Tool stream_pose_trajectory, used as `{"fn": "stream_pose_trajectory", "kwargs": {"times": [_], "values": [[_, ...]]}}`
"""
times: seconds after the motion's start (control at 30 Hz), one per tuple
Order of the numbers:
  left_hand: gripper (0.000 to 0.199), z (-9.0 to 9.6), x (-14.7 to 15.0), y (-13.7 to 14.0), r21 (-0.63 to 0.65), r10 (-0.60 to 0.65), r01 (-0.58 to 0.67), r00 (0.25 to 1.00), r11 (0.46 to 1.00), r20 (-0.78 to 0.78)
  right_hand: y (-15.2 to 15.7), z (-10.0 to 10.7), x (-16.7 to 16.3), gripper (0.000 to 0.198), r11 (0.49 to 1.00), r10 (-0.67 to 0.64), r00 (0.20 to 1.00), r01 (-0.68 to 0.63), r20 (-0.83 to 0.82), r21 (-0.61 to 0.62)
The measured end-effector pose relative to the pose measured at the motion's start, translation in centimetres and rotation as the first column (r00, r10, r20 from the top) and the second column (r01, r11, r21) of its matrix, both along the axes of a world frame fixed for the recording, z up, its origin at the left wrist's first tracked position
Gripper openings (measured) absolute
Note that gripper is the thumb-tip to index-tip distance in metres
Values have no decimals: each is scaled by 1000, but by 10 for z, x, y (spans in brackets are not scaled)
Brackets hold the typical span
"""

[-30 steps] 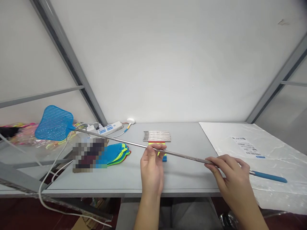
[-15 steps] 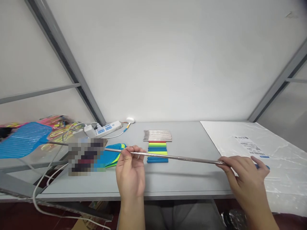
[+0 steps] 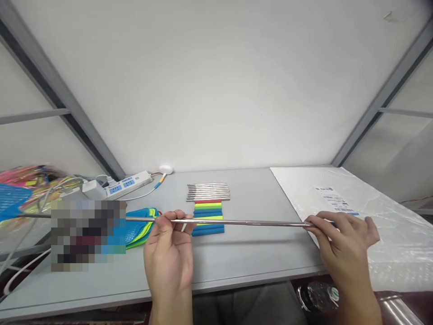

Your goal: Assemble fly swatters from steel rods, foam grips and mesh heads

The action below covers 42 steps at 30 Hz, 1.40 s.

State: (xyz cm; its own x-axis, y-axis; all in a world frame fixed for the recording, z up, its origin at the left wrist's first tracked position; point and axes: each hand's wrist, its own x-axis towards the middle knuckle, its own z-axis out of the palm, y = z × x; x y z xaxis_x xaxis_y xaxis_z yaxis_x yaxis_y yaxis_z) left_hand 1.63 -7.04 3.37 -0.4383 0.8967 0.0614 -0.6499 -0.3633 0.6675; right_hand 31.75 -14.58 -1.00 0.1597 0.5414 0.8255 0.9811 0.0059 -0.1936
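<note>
A fly swatter with a long telescopic metal rod [image 3: 237, 222] is stretched nearly level above the table. Its blue slatted head [image 3: 13, 202] is cut off at the left edge of the view. My left hand [image 3: 172, 253], palm up, pinches the rod between thumb and fingers. Around the rod's right end my right hand [image 3: 348, 243] is closed, hiding most of the blue grip. Behind the rod lie a row of short metal rods [image 3: 208, 192] and a row of red, yellow-green and blue grips [image 3: 208, 212]. Blue and yellow-green swatter heads [image 3: 138, 228] lie left of my left hand.
A power strip [image 3: 128, 183] with plugs and a white round device [image 3: 165, 169] stand at the back left. A white plastic package [image 3: 304, 194] with labels covers the right side. Bagged colourful items [image 3: 37, 178] lie far left. A plastic bottle [image 3: 318, 295] is below the table edge.
The view has shifted, so table items appear further left and the swatter's head is more cut off. Both hands keep hold of the rod, which looks closer to level.
</note>
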Motion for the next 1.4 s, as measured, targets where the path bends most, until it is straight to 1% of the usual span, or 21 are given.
{"fn": "stream_pose_trajectory", "kwargs": {"times": [0.07, 0.13, 0.2, 0.23, 0.27, 0.33, 0.37, 0.4, 0.47, 0.5, 0.53, 0.6, 0.67, 0.77, 0.83, 0.9, 1.03, 1.13, 1.23, 1.33, 1.4], "values": [[24, 0, 5, 0, 0, -17, 17, 1000, 1000, -8, 0, 1, -1, 24, 999, -45, 997, 46, -60, 21], [24, -2, 9, 0, 3, -40, 40, 999, 999, 0, 0, 3, -6, 19, 993, -72, 978, 89, -194, 80], [23, -4, 13, 0, 8, -54, 53, 998, 999, 17, 1, 6, -14, 38, 971, -23, 903, 122, -430, 204], [22, -6, 15, 0, 13, -57, 57, 998, 998, 28, 2, 7, -18, 50, 948, 59, 827, 129, -560, 291], [22, -7, 18, -1, 19, -63, 62, 997, 998, 40, 3, 8, -23, 58, 913, 176, 721, 134, -670, 384], [22, -8, 23, -4, 32, -80, 78, 995, 996, 56, 5, 7, -30, 61, 828, 423, 437, 169, -794, 534], [22, -9, 26, -5, 35, -88, 86, 994, 996, 57, 6, 6, -31, 59, 797, 512, 276, 201, -813, 570], [22, -10, 29, -7, 36, -97, 95, 994, 995, 56, 6, 5, -32, 54, 782, 567, 119, 234, -815, 578], [22, -12, 34, -10, 30, -115, 114, 992, 993, 45, 7, 3, -29, 37, 796, 592, -155, 265, -791, 544], [22, -12, 36, -11, 25, -123, 122, 992, 992, 40, 7, 3, -27, 28, 809, 585, -260, 249, -768, 532], [22, -13, 37, -11, 20, -128, 127, 991, 992, 38, 7, 3, -25, 21, 824, 566, -344, 213, -749, 525], [23, -14, 37, -11, 8, -134, 134, 990, 991, 42, 5, 5, -21, 21, 851, 506, -446, 117, -739, 512], [23, -14, 34, -9, -13, -153, 154, 987, 988, 52, 3, 8, -20, 22, 865, 460, -463, 41, -758, 500], [22, -16, 30, -6, -38, -177, 180, 982, 983, 70, 1, 14, -25, 22, 865, 467, -388, 13, -795, 502], [21, -19, 31, -7, -33, -202, 204, 978, 978, 62, 0, 17, -33, 30, 870, 462, -353, 3, -814, 493], [21, -22, 39, -12, -31, -278, 278, 960, 960, 22, 1, 17, -44, 35, 882, 414, -379, -57, -828, 467], [27, -23, 66, -31, -66, -474, 469, 876, 881, -91, 1, 15, -66, 38, 875, 316, -445, -204, -838, 439], [31, -20, 78, -39, -100, -516, 506, 835, 857, -192, 0, 12, -69, 39, 858, 330, -439, -229, -836, 459], [35, -17, 69, -35, -69, -443, 438, 882, 896, -163, 0, 10, -56, 39, 855, 390, -390, -184, -834, 486], [32, -17, 43, -22, -3, -261, 261, 965, 965, -34, 1, 8, -41, 41, 872, 428, -344, -87, -836, 482], [23, -16, 22, -13, 9, -130, 130, 991, 991, 21, 3, 7, -34, 43, 882, 426, -330, -57, -842, 468]]}}
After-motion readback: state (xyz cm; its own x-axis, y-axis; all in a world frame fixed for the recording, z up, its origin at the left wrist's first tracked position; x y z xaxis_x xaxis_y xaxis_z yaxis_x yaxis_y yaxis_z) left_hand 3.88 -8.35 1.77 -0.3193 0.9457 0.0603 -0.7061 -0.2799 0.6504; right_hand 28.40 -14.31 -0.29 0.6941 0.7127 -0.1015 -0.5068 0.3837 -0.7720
